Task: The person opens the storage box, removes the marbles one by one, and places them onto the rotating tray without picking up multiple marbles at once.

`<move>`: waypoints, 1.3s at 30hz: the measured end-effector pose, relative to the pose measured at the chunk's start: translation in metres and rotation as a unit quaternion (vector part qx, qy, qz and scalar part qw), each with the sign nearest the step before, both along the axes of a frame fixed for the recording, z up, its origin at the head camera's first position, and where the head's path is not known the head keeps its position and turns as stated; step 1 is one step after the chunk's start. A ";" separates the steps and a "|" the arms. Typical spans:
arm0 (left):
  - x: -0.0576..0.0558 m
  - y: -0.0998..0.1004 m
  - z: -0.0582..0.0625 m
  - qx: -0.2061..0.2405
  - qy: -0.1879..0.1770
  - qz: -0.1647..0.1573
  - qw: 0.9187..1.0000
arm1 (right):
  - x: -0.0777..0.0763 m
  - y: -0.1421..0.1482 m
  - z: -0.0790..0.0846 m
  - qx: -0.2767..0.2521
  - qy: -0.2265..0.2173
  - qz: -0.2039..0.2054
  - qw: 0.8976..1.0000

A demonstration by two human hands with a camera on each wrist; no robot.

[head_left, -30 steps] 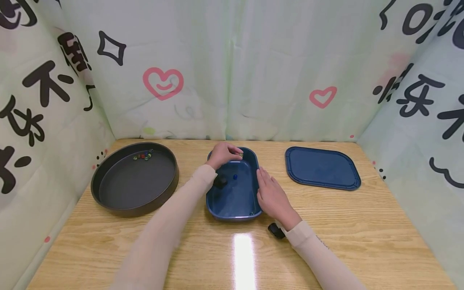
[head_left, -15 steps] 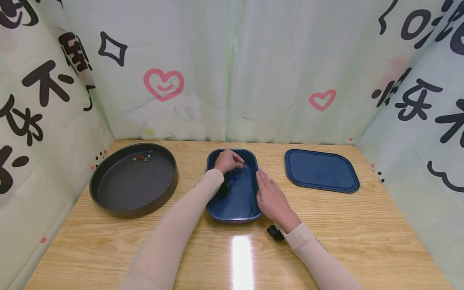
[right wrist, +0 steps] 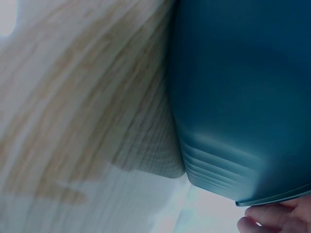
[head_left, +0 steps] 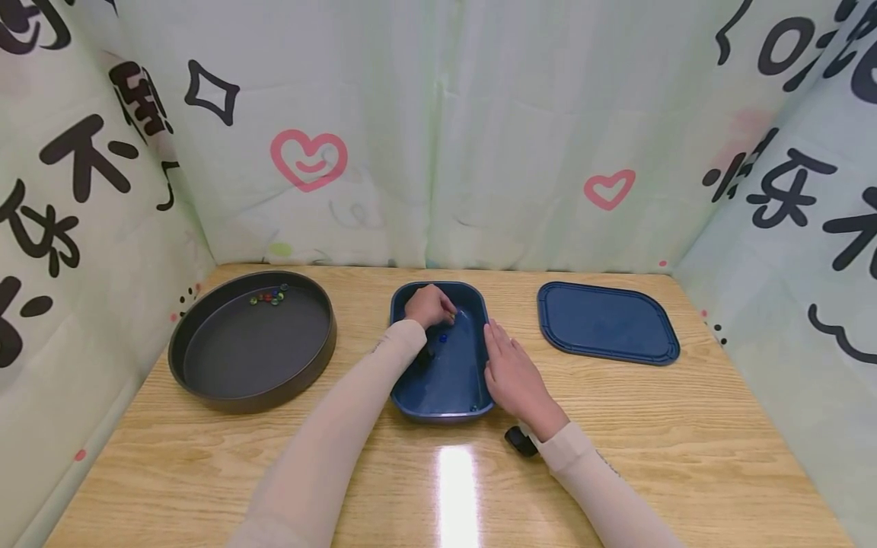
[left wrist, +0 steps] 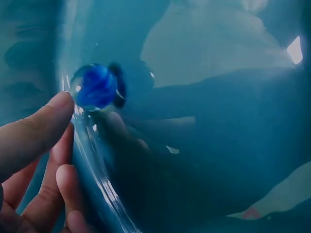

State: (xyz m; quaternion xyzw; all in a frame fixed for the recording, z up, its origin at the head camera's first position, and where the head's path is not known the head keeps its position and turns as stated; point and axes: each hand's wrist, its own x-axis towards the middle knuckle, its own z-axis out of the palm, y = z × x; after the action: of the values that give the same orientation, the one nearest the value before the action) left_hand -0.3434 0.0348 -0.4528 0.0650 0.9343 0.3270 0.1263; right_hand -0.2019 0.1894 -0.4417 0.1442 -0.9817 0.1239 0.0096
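Inside a deep blue rectangular container, my left hand pinches a small yellowish marble between thumb and fingertips, low over the floor. A blue marble lies on the floor just in front of those fingers. The left wrist view has this swirled blue marble large, right by the thumb tip, while the pinched one is hidden there. A dark greenish marble sits in the near right corner. My right hand rests with straight fingers along the container's right wall; its fingertips reach the rim.
At the left stands a round dark pan with several coloured marbles near its far side. A flat blue lid lies on the wooden table at the right. Printed curtains close off the back and sides.
My left hand has come down from the container's far rim toward its floor, keeping the yellowish marble, and nearer the blue marble. My right hand stays at the right wall.
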 end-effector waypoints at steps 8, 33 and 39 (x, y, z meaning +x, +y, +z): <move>0.005 -0.003 0.006 -0.024 0.005 -0.010 1.000 | -0.001 -0.001 -0.001 0.002 0.002 0.002 1.000; 0.004 -0.023 0.014 0.009 0.023 -0.031 0.999 | 0.000 0.000 0.000 0.002 -0.005 0.001 1.000; 0.007 -0.027 0.020 0.030 0.049 -0.044 0.997 | 0.000 -0.001 -0.001 0.001 -0.008 -0.003 1.000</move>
State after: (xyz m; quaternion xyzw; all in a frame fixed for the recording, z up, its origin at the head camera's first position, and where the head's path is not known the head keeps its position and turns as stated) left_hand -0.3362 0.0083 -0.4332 0.1258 0.9252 0.3457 0.0929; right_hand -0.2022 0.1886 -0.4423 0.1406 -0.9823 0.1241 0.0019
